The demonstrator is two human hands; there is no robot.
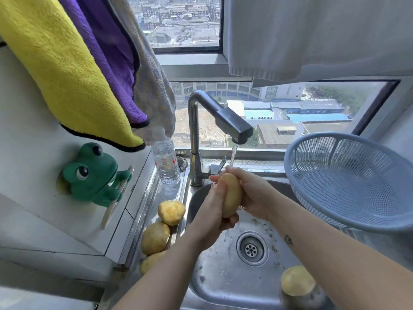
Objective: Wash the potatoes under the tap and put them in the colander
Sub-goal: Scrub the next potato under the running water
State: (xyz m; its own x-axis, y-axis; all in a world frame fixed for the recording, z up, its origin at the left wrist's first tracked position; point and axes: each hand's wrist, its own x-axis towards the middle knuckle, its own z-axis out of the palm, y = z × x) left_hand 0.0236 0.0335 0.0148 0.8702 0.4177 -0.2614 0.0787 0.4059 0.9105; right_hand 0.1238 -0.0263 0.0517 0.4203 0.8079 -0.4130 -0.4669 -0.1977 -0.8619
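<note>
A yellow potato (231, 195) stands upright over the steel sink (214, 276), under a thin stream of water from the tap (232, 125). My left hand (212, 211) grips its lower left side and my right hand (252, 193) holds its right side. Three more potatoes (171, 212) (155, 237) (150, 262) lie in a row on the sink's left ledge. Another potato (297, 280) lies in the sink at the lower right. The blue mesh colander (348, 182) sits tilted at the right of the sink, with nothing in it.
A clear water bottle (165, 164) stands left of the tap base. A green frog holder (93, 173) hangs on the left wall. Yellow, purple and grey towels (67, 70) hang above it. The drain (252, 249) lies below my hands. A window is behind the tap.
</note>
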